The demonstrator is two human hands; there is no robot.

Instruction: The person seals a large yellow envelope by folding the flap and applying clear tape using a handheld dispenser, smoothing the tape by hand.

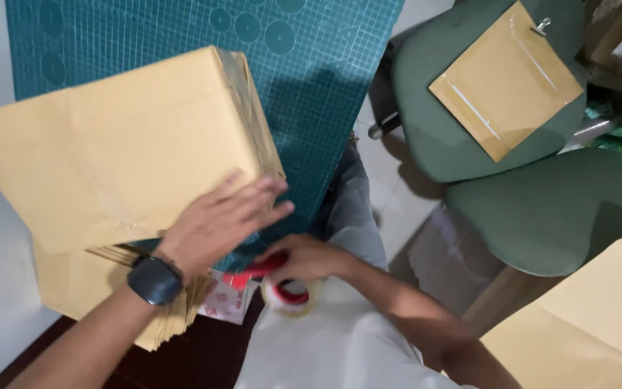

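A person's left hand (217,220), a dark smartwatch (155,279) on its wrist, lies flat with fingers spread and unclenched on the near corner of a paper-wrapped parcel (120,144), pressing rather than gripping it. The parcel rests tilted on a green cutting mat (318,79) and partly over a stack of brown envelopes (88,288) at the table's near edge. Its brown wrapping looks smooth and a little slick, with clear tape along the right end; the box shape appears stiff and, by judgement, light enough for one palm to steady, best held at its edges or corners where the paper is folded firm. The right hand (307,258) sits low against the person's white clothing, fingers curled around a roll of clear tape on a red dispenser (282,284), forearm angling in from the lower right. Nearby, a green chair (469,144) carries a clipped brown envelope (505,79), and another brown sheet (584,324) fills the lower right corner.
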